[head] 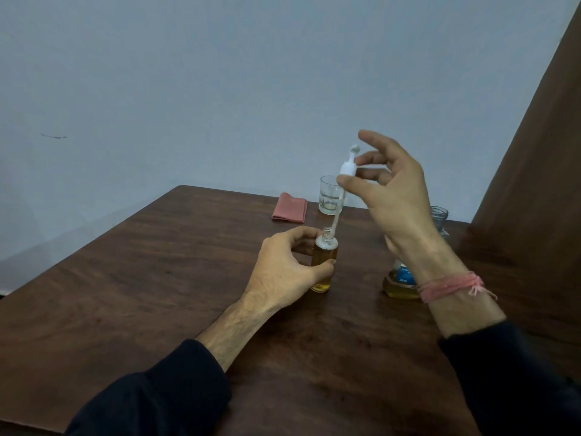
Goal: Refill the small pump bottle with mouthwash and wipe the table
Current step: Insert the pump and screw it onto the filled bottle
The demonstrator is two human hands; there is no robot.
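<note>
Now the left hand (283,265) grips the filled small pump bottle (323,262) upright at table (157,278) centre. At one o'clock above it, the right hand (393,196) pinches the pump head (347,169). Next, I judge: thread the tube into the neck. The cloth (289,207) waits at twelve.

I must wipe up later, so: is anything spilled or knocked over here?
No spill shows on the table. The small bottle stands upright in the left hand; the right hand holds its pump above.
</note>
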